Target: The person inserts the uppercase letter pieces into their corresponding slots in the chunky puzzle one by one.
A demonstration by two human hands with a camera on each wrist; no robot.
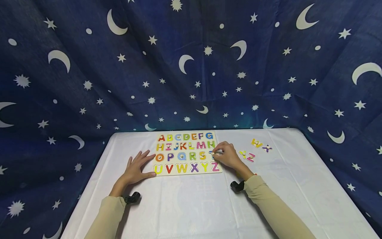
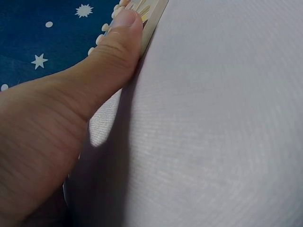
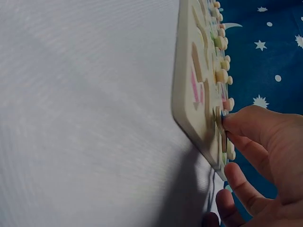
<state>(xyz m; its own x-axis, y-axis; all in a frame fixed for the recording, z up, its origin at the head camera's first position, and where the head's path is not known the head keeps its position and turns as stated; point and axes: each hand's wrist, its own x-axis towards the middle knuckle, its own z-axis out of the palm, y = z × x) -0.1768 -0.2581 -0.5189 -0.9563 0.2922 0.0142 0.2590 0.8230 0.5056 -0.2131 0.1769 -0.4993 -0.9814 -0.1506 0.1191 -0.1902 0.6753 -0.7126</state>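
A cream alphabet puzzle board (image 1: 186, 175) lies on the white table, with knobbed letters in its upper three rows and knobless coloured letter recesses, U to Z, in the bottom row. At the right end of the third row, my right hand (image 1: 227, 156) pinches the knob of a blue letter T piece (image 1: 211, 157). In the right wrist view that piece (image 3: 220, 132) sits slightly tilted against the board's face, thumb and forefinger at its knob. My left hand (image 1: 135, 170) is spread at the board's left edge; its thumb (image 2: 118, 42) presses the near corner.
Right of the board lie loose knobbed letters: a yellow W (image 1: 256, 143), a purple X (image 1: 267, 148), a yellow Y (image 1: 243, 154) and a pink Z (image 1: 251, 157). More coloured bits are partly hidden under my right wrist. A blue star-and-moon cloth (image 1: 191, 89) hangs behind the table.
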